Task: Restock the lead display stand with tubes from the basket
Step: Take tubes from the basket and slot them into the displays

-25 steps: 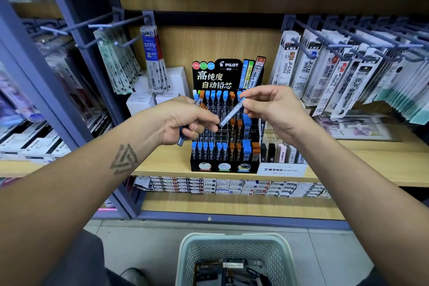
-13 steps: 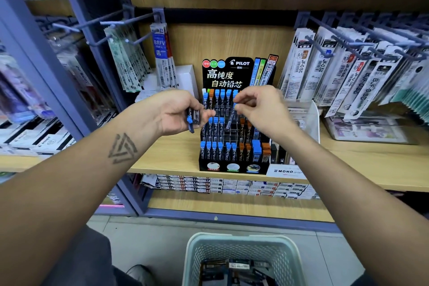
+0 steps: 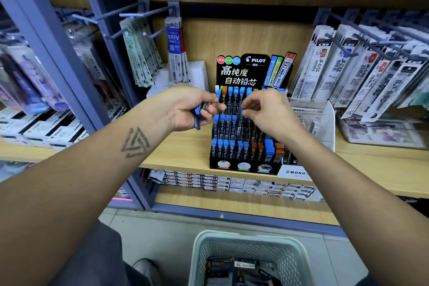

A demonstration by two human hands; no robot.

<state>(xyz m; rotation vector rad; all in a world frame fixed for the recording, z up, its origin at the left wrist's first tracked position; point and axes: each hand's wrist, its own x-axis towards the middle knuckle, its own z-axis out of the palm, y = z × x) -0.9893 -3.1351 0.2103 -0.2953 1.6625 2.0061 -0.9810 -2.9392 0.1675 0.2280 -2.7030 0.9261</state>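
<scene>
Seating one tube at a time is the step in hand, and it goes best if the tube drops straight down its slot rather than at a slant. The right hand (image 3: pixel 269 111) hovers over the middle tier of the black tiered Pilot lead display stand (image 3: pixel 246 127), fingers curled downward in a pinch; a fleck of blue shows at the fingertips, so it probably has a blue-capped lead tube there, though the tube's body is hidden and I cannot be sure. Just at nine o'clock of it, the left hand (image 3: pixel 188 109) grips a small bundle of blue-capped dark lead tubes (image 3: pixel 201 111), fingers wrapped round them, held close beside the stand's left edge.

The middle tier looks filled on its left and open toward the centre and right, so that gap is the likely target. Advice: line the tube up upright above an open slot, cap uppermost like its neighbours, and let it slide until its cap sits level with the row. Match cap colour to the column, since orange caps stand apart from blue ones on the front tier.

The pale green perforated plastic basket (image 3: pixel 250 255) sits on the floor at six o'clock, with more dark tubes inside. The stand rests on the wooden shelf (image 3: pixel 181 148).
</scene>
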